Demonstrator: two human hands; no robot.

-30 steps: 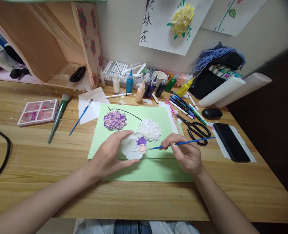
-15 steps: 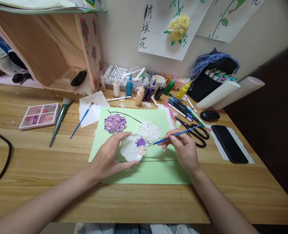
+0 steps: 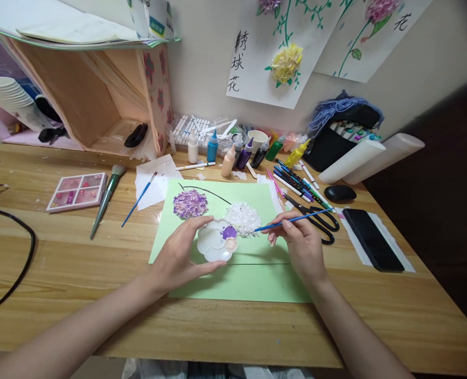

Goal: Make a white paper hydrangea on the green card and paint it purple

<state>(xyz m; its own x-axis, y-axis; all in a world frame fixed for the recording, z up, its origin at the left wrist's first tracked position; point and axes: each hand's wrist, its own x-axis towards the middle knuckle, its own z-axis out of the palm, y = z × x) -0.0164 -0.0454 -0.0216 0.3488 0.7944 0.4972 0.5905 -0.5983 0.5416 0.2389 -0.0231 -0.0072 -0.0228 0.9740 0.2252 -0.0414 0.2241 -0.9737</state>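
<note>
A green paper sheet (image 3: 233,281) lies on the wooden desk, bearing a purple tissue flower (image 3: 190,204) and a white tissue flower (image 3: 244,218). My left hand (image 3: 178,258) curls around a white flower-shaped palette (image 3: 214,243) holding purple and peach paint. My right hand (image 3: 302,245) pinches a thin blue paintbrush (image 3: 292,221). The brush tip touches the lower right edge of the white flower.
Paint bottles (image 3: 237,150) and markers stand along the back wall. Black scissors (image 3: 316,218), coloured pens (image 3: 296,179), a black phone (image 3: 372,239) and a mouse (image 3: 339,193) lie right. A spare blue brush (image 3: 139,199), a green brush (image 3: 107,200) and a pink tray (image 3: 77,190) lie left.
My right hand lifted the brush tip from the peach paint on the palette up to the white flower. The camera view tilted upward slightly.
</note>
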